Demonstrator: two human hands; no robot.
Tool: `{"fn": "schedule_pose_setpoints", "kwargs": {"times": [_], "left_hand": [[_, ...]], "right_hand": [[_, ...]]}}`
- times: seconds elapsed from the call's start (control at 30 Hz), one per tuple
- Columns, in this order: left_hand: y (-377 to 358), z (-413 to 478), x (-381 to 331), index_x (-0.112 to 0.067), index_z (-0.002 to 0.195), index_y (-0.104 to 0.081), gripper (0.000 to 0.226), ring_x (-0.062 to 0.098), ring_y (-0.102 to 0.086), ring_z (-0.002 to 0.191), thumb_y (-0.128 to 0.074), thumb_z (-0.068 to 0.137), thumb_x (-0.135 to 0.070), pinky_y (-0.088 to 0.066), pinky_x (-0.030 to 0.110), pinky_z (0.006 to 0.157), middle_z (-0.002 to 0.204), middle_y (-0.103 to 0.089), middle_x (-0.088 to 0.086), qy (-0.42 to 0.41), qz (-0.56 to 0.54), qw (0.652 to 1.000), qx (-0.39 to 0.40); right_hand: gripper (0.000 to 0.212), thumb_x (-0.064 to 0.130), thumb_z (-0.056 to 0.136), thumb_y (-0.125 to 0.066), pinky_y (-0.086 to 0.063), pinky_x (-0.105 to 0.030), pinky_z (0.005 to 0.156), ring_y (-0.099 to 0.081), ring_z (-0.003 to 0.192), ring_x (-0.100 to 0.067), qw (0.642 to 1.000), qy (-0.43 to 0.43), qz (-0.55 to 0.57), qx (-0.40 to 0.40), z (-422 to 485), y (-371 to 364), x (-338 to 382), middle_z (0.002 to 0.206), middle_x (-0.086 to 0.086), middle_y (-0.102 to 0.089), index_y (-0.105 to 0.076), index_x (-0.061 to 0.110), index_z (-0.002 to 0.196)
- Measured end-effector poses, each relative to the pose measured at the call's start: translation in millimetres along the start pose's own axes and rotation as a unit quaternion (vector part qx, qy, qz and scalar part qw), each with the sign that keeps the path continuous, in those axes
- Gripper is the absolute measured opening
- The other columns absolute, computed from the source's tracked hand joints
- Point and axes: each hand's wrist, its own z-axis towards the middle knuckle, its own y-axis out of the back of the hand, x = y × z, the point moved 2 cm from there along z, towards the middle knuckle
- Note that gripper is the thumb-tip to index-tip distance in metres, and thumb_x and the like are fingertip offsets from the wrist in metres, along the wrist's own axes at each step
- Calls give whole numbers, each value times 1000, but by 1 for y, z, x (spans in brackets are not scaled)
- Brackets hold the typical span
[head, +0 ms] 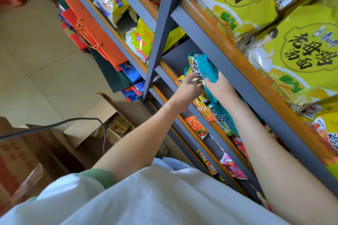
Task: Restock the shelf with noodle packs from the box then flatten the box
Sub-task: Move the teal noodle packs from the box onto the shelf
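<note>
A teal noodle pack (204, 68) with black lettering stands tilted on the middle shelf (184, 86) of the grey metal rack. My left hand (189, 88) pinches its lower edge from the front. My right hand (218, 84) reaches in under the shelf above and holds the pack's right side; its fingers are hidden behind the pack. More teal packs (222, 117) lie on the same shelf nearer to me. The open cardboard box (102, 115) stands on the floor at lower left, with yellow packs (117, 128) inside.
Large yellow-green noodle packs (301, 47) fill the upper shelf. Orange and red snack packs (196, 127) sit on lower shelves. Orange and blue gift bags (95, 42) lean against the rack's left end. A brown carton (22, 151) and a grey cable (54, 126) are at left.
</note>
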Motion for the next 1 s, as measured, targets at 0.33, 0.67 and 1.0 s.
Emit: {"fn": "schedule_pose_setpoints", "kwargs": {"times": [0.33, 0.67, 1.0], "left_hand": [[8, 9, 14, -20, 149, -23, 80, 26, -31, 140, -38, 82, 20, -45, 29, 94, 155, -25, 7, 22, -48, 999, 9], [11, 8, 8, -20, 149, -18, 76, 27, -48, 126, -42, 87, 16, -49, 32, 90, 150, -34, 11, 28, 76, 996, -22], [13, 23, 11, -7, 133, -36, 51, 21, -51, 103, -45, 84, 5, -48, 35, 91, 117, -51, 11, 52, 219, 972, -67]], "right_hand": [[64, 25, 91, -61, -42, -36, 102, -47, 129, -24, 997, 34, -27, 60, 13, -10, 18, 144, -7, -42, -28, 16, 144], [47, 19, 98, -47, -38, -32, 101, -45, 129, -21, 989, 6, 84, 125, 17, -6, 22, 143, -4, -44, -32, 16, 143], [58, 21, 94, -56, -40, -41, 108, -42, 132, -26, 992, 114, -61, 14, 18, -18, 4, 145, -9, -41, -29, 18, 145]]}}
